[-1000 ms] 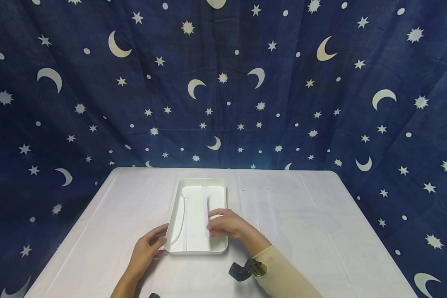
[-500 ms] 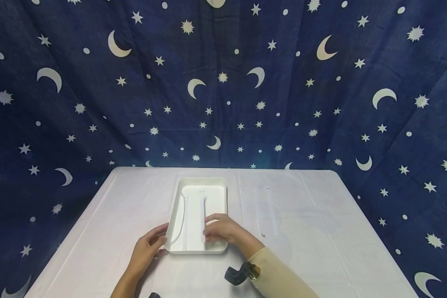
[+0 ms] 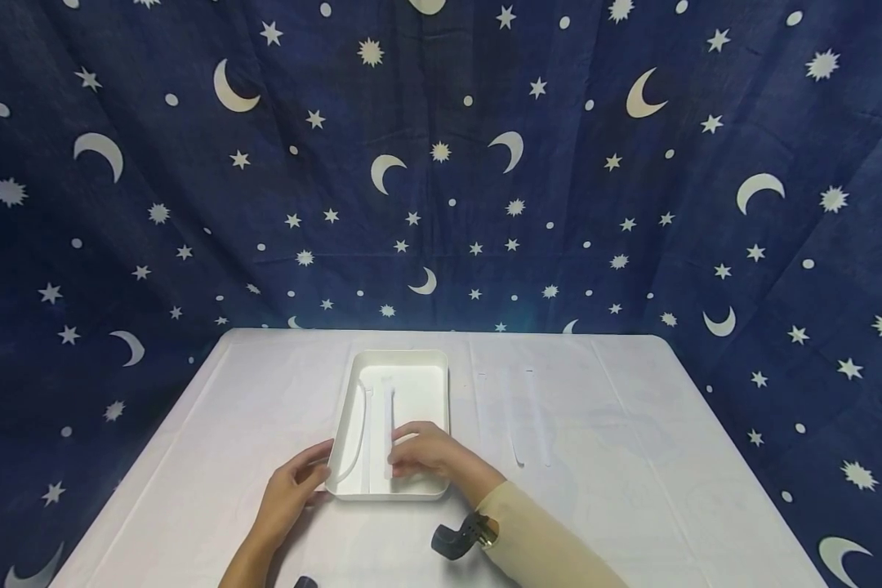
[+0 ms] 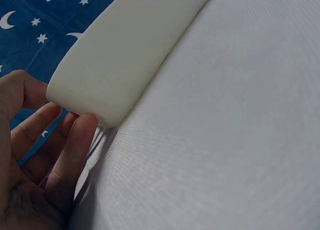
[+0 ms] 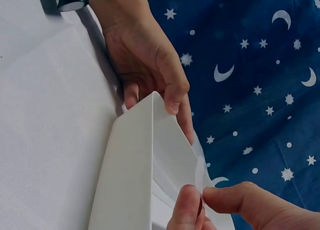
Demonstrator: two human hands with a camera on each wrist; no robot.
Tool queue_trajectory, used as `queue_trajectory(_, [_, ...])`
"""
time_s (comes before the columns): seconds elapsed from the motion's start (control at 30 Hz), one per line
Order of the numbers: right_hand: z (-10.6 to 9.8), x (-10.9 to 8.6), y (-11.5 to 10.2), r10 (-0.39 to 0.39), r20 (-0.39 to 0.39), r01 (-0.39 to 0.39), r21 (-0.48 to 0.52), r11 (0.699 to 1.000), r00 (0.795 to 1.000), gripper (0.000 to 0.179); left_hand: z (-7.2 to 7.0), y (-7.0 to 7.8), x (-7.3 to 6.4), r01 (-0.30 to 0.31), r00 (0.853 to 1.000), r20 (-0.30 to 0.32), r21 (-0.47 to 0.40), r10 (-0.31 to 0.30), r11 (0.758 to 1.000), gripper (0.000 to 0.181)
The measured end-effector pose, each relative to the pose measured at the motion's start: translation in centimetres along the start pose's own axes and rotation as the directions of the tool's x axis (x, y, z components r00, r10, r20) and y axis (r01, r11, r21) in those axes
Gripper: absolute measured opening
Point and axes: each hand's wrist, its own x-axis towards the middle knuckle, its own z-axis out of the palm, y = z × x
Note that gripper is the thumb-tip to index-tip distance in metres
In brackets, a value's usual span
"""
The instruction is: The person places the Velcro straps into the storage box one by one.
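Note:
A shallow white rectangular tray point(image 3: 422, 392) lies on the white table. My left hand point(image 3: 287, 494) holds its near left corner, the thumb on the front wall and the fingers at the side wall, as the left wrist view shows. Over the tray floor, my right hand point(image 3: 428, 452) pinches a thin whitish strip point(image 3: 388, 416) between thumb and fingers near its lower end; the strip points away from me. To its left inside the tray lie another whitish strip point(image 3: 366, 445), straight, and a curved one point(image 3: 354, 437) along the left wall.
On the table point(image 3: 632, 490), right of the tray, more pale strips point(image 3: 540, 425) lie lengthwise, hard to make out against the white cloth. One has a curled near end point(image 3: 518, 462). A dark blue curtain point(image 3: 441, 180) with moons and stars hangs behind the table.
My right hand has shifted left inside the tray, bringing the pinched strip closer to those at the left wall. My left hand stays at the tray's corner.

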Motion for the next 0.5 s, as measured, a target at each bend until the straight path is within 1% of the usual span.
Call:
queue_trajectory(0.2, [0.6,0.2,0.1,-0.001,-0.01,0.001,-0.017,1.0,1.0,0.048,0.1,-0.1,0.0,0.011,1.0,-0.019,0.015,-0.011,1.0,0.049])
queue_trajectory(0.33, [0.9,0.4,0.4,-0.006,-0.02,0.005,-0.019,1.0,1.0,0.046,0.1,-0.1,0.0,0.023,1.0,-0.007,-0.004,-0.023,1.0,0.049])
queue_trajectory(0.5, [1.2,0.6,0.5,0.003,-0.034,-0.004,-0.027,1.0,0.999,0.042,0.0,0.2,-0.2,0.014,1.0,0.003,0.004,-0.014,1.0,0.05])
